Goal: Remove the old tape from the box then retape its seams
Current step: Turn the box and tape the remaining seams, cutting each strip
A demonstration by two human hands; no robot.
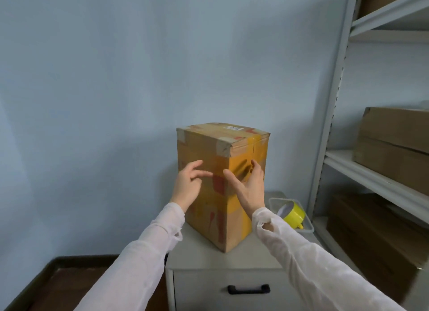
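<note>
cardboard-stiff, probably light: bracing box [202,148] upright on cabinet [199,250] with left hand [186,185], fingers [197,174] spread loose; pinching wrinkled yellow tape [240,169] in right hand [251,186], best peeling from that lifted edge

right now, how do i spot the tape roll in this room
Find the low grey cabinet beside the metal shelving, with a tall cardboard box on it. Right of the box sits a clear tray; the tape roll in it is the only round, bright yellow thing.
</note>
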